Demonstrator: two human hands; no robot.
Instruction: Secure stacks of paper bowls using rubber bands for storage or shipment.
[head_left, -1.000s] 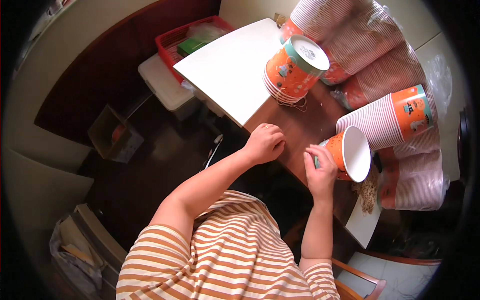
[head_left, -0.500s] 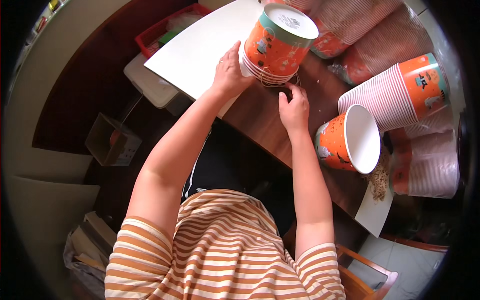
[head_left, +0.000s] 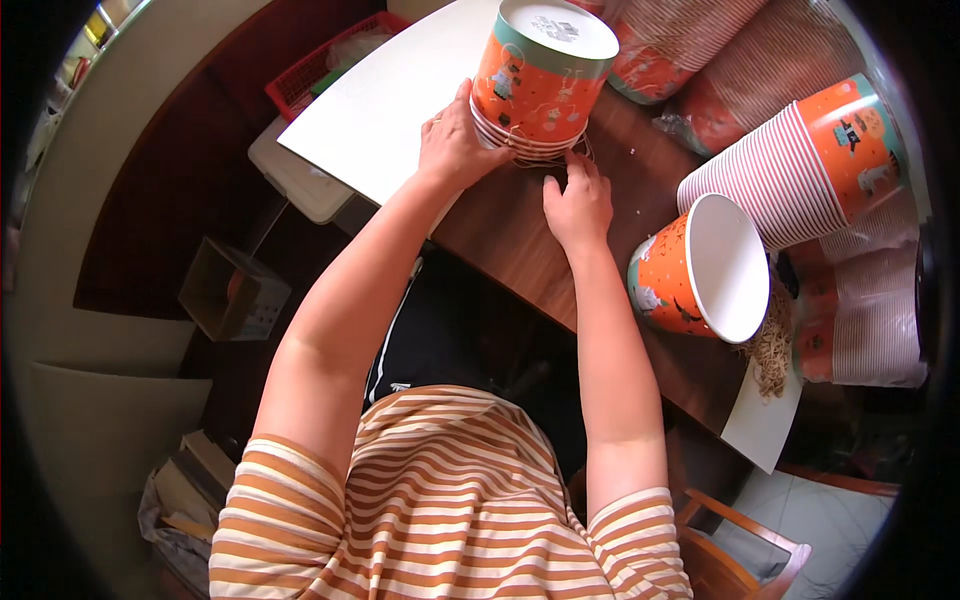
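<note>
The half-open left hand (head_left: 455, 150) is cupping upside-down paper tubs (head_left: 540, 95); the loosely curled right hand (head_left: 583, 205) is resting by their rims (head_left: 535, 148), grip unclear. Lifting is probably needing tighter hands.

1. Upturned tub stack (head_left: 545, 90): on the table (head_left: 500, 240); left hand (head_left: 455, 145) at its left side, right hand (head_left: 580, 205) at its near rim.
2. Single tub (head_left: 660, 275): right of the right hand, mouth facing right.
3. Long tub stack (head_left: 760, 175): just beyond the single tub.
4. Fibre bundle (head_left: 772, 352): right of the single tub.
5. Basket (head_left: 287, 97): beyond the table's left edge.
</note>
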